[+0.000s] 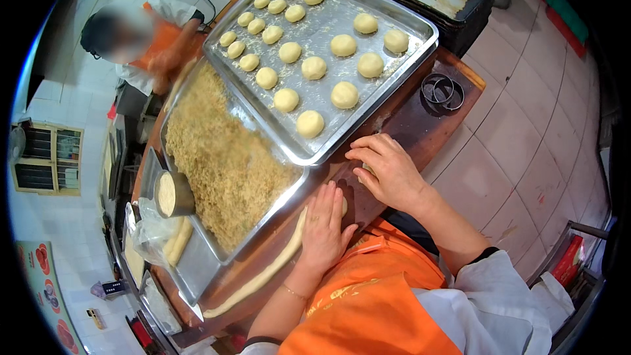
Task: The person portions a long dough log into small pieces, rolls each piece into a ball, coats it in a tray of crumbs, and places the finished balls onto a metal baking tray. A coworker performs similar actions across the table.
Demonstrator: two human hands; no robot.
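My left hand (325, 231) lies over a long rope of pale dough (261, 277), the rope's end showing between its index finger and thumb. The rope curves along the table's near edge. Just to the right, my right hand (394, 175) has a small piece of pale dough (367, 169) between thumb and fingers, mostly hidden by the hand. Beyond both hands is a metal tray (315, 159) of rounded dough pieces (310, 124). Its edge overlaps a second metal tray (276, 217) heaped with crumbly yellow-brown filling (227, 172).
Ring cutters (442, 92) lie near the table's right corner. A metal cup (185, 196) of pale powder and a plastic bag (152, 227) with dough sit at left, a pointed blade (196, 311) below. Another person (170, 44) stands across the table. Blackened baking trays (473, 15) are stacked behind.
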